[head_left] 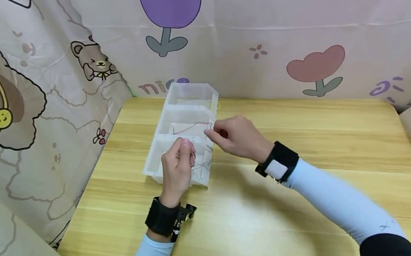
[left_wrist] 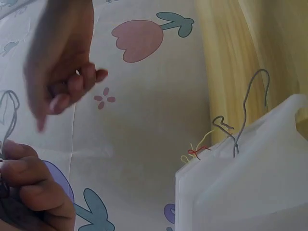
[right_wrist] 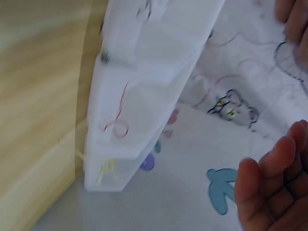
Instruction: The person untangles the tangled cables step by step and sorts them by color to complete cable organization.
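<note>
A white three-compartment box [head_left: 156, 156] stands on the table under both hands. Over its front compartment, my left hand [head_left: 176, 164] grips a thin looped grey cord [left_wrist: 10, 113], its fingers curled and a loop rising above them in the left wrist view. My right hand [head_left: 241, 138] hovers by the box's right side with loosely bent fingers [right_wrist: 276, 159] and nothing visible between them. Red thread [head_left: 193, 125] lies across the middle compartment, yellow thread [right_wrist: 108, 168] at the far one. More grey cord [left_wrist: 245, 110] sticks up over the box's edge.
Pale wood tabletop [head_left: 314, 146] surrounds the box and extends widely to the right. Printed cloth [head_left: 244, 17] hangs close behind the box and along the left side. Each wrist wears a black strap [head_left: 282, 160] with a device.
</note>
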Available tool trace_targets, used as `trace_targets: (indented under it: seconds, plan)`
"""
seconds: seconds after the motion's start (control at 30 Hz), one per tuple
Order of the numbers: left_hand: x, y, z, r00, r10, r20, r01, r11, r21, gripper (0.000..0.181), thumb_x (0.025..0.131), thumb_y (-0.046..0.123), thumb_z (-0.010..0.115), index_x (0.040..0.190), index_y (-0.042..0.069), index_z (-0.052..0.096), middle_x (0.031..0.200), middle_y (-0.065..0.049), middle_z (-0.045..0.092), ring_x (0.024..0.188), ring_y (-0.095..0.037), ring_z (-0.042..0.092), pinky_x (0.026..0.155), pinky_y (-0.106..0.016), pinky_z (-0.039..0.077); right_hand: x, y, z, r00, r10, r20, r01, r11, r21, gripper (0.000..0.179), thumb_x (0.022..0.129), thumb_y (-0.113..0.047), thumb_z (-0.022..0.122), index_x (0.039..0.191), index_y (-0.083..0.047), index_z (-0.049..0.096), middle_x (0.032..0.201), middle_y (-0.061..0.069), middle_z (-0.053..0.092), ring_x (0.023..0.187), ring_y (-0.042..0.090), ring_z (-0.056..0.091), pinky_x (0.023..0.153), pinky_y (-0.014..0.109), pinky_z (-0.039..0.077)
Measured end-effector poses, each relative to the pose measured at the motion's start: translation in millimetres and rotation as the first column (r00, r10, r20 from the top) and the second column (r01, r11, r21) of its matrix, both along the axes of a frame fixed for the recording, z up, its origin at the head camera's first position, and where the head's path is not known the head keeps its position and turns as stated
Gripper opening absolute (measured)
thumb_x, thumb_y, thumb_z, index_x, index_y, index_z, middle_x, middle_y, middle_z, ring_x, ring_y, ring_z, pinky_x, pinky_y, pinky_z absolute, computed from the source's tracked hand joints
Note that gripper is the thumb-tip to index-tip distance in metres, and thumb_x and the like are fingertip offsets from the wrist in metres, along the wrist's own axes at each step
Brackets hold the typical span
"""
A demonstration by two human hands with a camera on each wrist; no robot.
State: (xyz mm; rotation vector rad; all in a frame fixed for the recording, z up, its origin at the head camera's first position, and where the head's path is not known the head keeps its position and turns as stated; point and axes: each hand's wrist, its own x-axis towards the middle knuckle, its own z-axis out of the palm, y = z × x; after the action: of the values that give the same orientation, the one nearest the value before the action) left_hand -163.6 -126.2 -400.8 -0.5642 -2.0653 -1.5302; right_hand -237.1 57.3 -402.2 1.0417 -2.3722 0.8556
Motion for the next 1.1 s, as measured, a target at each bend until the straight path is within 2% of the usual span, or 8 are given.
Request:
trace_targets:
  seconds: [0.17,0.4,0.6,0.73,0.87,1.03,1.1]
  plan:
    - [-0.2,1.4,1.0,0.999,-0.012,0.033,0.012,1.000,-0.013,0.029,0.100,0.007,0.036,0.076,0.005,0.051,0.055,-0.011,0.046,0.047,-0.012,0.040,0.041,-0.029,0.030,20.8,-1,-4.6,0.997,0.066,0.025,-0.065,0.996,-0.053,0.032,0.093,-0.033,0.054,0.064,-0.021,0.053,0.050,-0.009,0.039,0.044,0.002,0.035,0.039,0.025,0.031]
    - [1.9,3.7,1.7,0.998,-0.022,0.060,0.024,1.000,-0.020,0.029,0.100,0.008,0.035,0.077,0.005,0.052,0.056,-0.012,0.047,0.047,-0.014,0.041,0.041,-0.029,0.032,28.2,-6,-10.1,0.994,0.106,0.006,-0.105,0.992,-0.065,0.032,0.093,-0.030,0.055,0.063,-0.021,0.051,0.050,-0.010,0.037,0.044,0.001,0.034,0.039,0.024,0.030]
    - [3.3,6.0,2.4,0.997,-0.017,0.077,0.019,0.999,-0.028,0.028,0.100,0.008,0.037,0.078,0.005,0.052,0.059,-0.007,0.050,0.050,-0.014,0.045,0.044,-0.029,0.036,36.2,-11,-13.4,0.978,0.208,-0.028,-0.208,0.978,0.004,0.027,0.091,-0.033,0.058,0.068,-0.020,0.052,0.054,-0.013,0.042,0.047,-0.001,0.036,0.040,0.021,0.033]
    - [3.1,6.9,1.3,0.997,-0.019,0.070,0.021,0.999,-0.032,0.025,0.100,0.008,0.040,0.078,0.007,0.053,0.059,-0.009,0.053,0.048,-0.014,0.045,0.043,-0.027,0.037,39.2,-11,-13.7,0.972,0.233,-0.041,-0.231,0.972,0.046,0.027,0.093,-0.027,0.057,0.068,-0.018,0.051,0.054,-0.011,0.038,0.047,0.000,0.034,0.040,0.022,0.031]
    - [0.1,5.7,-4.8,1.000,-0.012,0.026,0.013,0.999,-0.044,0.023,0.096,0.004,0.047,0.076,0.007,0.057,0.056,-0.010,0.054,0.043,-0.016,0.045,0.038,-0.025,0.035,39.4,-7,-14.7,0.974,0.225,-0.030,-0.223,0.973,0.064,0.027,0.094,-0.022,0.054,0.069,-0.016,0.050,0.055,-0.009,0.035,0.048,0.002,0.034,0.042,0.023,0.031]
    - [-12.8,-3.2,-25.1,0.996,0.061,-0.058,-0.065,0.995,-0.073,0.022,0.092,0.005,0.055,0.071,0.009,0.060,0.049,-0.003,0.052,0.041,-0.007,0.044,0.034,-0.024,0.032,38.6,0,-16.5,0.977,0.212,-0.007,-0.211,0.975,0.062,0.027,0.097,-0.022,0.049,0.071,-0.016,0.049,0.057,-0.008,0.037,0.049,0.003,0.035,0.044,0.023,0.033]
    - [-16.8,-7.4,-32.2,0.994,0.090,-0.068,-0.095,0.992,-0.077,0.024,0.092,0.009,0.057,0.069,0.012,0.060,0.048,0.001,0.050,0.040,-0.005,0.044,0.034,-0.024,0.033,38.5,2,-17.8,0.978,0.208,0.001,-0.208,0.977,0.051,0.027,0.097,-0.022,0.049,0.071,-0.016,0.050,0.058,-0.009,0.039,0.049,0.003,0.036,0.044,0.023,0.034]
